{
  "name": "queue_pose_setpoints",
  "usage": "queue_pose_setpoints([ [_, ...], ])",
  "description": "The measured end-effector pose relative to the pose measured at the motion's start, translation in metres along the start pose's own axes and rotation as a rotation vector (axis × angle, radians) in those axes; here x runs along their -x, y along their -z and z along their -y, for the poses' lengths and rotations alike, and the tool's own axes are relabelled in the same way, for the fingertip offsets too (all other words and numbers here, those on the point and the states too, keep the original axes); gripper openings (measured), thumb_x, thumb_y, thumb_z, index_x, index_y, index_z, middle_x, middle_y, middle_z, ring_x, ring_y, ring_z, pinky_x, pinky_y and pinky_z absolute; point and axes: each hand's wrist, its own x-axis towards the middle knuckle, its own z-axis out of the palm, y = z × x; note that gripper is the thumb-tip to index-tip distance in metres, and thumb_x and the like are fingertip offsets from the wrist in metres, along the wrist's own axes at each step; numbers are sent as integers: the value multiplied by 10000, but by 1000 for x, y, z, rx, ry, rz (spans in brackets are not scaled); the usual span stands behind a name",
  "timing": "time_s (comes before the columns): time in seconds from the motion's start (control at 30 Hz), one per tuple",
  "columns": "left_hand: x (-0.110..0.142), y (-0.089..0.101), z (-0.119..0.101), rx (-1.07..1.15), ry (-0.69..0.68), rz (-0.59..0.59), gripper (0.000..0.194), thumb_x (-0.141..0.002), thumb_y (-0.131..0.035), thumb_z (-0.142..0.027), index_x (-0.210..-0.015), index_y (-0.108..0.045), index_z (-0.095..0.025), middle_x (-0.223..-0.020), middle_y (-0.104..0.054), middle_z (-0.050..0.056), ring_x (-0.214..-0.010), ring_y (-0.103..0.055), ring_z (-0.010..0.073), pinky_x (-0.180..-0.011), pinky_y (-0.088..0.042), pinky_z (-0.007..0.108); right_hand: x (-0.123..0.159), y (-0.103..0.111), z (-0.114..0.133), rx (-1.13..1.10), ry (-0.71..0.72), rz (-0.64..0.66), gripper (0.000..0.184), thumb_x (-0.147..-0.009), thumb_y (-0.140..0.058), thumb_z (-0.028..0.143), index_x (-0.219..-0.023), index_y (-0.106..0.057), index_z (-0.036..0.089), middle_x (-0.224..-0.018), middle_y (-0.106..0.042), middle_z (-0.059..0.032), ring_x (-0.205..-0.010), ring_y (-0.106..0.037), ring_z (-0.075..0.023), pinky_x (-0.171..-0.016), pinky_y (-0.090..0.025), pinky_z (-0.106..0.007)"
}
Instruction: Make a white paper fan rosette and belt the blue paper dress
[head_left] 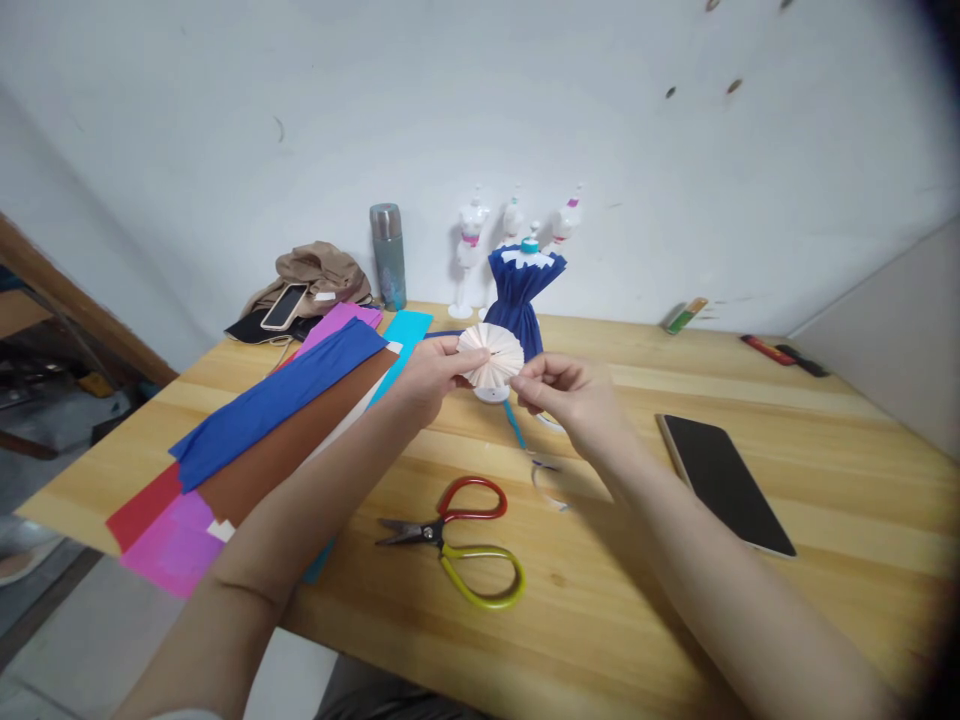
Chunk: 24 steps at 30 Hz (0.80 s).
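Note:
A pale pink pleated paper rosette [504, 352] is spread into a round fan above the table. My left hand [435, 375] grips its left side, the thumb lying on the pleats near the centre. At the lower right edge, my right hand [559, 390] pinches the rim between thumb and fingertips. Just behind stands a small dress form in a dark blue gathered paper dress [517, 290], partly hidden by the rosette. Closer to me, scissors [431, 532] with one red and one yellow handle lie with the blades slightly apart.
Coloured paper sheets [277, 405] are piled on the left. Several white mannequins [471, 235] and a thermos [388, 257] stand along the wall. A brown cloth bundle [322, 270] with a phone [285, 306] sits back left; a black tablet-like device [724, 480] lies right.

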Motion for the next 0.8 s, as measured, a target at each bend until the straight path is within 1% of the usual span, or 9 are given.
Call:
queue_pose_setpoints([
  [0.13, 0, 0, 1, 26, -20, 5, 172, -727, -770, -252, -818, -741, -108, -791, -734, 58, -735, -672, 149, -754, -525, 291, 0, -2, -3, 88, 36, 60, 304, -690, -749, 490, -634, -616, 222, -572, -608, -12, -509, -520, -141, -510, -414, -294],
  [0.23, 1, -1, 2, 56, -27, 44, 204, -734, -772, -276, -845, -746, -106, -844, -745, 79, -775, -678, 160, -771, -526, 295, -1, -7, -8, 128, 19, 98, 330, -672, -736, 517, -632, -611, 214, -559, -591, -13, -518, -514, -149, -506, -398, -296],
  [0.33, 1, -3, 5, 53, -22, 44, 242, -712, -798, -296, -855, -746, -107, -856, -747, 86, -780, -679, 168, -764, -525, 303, 0, -14, -12, 88, 14, 74, 315, -652, -724, 505, -654, -615, 210, -544, -553, 4, -499, -475, -136, -495, -367, -292],
  [0.43, 1, -4, 7, 23, -24, -1, 242, -651, -840, -288, -781, -735, -112, -763, -726, 56, -706, -650, 143, -711, -509, 278, 1, -17, -15, 56, 10, 34, 293, -660, -716, 475, -623, -579, 219, -552, -548, 5, -499, -458, -130, -500, -365, -292],
  [0.53, 0, -3, 6, -15, -32, -19, 221, -636, -840, -274, -738, -728, -113, -698, -705, 35, -657, -629, 128, -693, -501, 273, 1, -14, -14, 85, 23, 1, 297, -669, -715, 457, -588, -547, 226, -548, -533, 6, -501, -445, -128, -495, -350, -287],
  [0.67, -2, 1, 3, -94, -34, -29, 191, -655, -812, -262, -722, -722, -108, -667, -695, 35, -634, -624, 131, -698, -503, 290, 0, -5, -9, 182, 65, -54, 311, -668, -716, 476, -583, -559, 222, -537, -516, 6, -501, -432, -134, -488, -316, -290],
  [0.8, -2, 2, 1, -148, -64, -7, 199, -651, -801, -277, -721, -725, -106, -688, -700, 44, -657, -622, 134, -699, -486, 283, 2, 7, 2, 200, 110, -25, 301, -722, -689, 457, -575, -572, 223, -527, -518, 1, -500, -429, -139, -498, -314, -303],
])
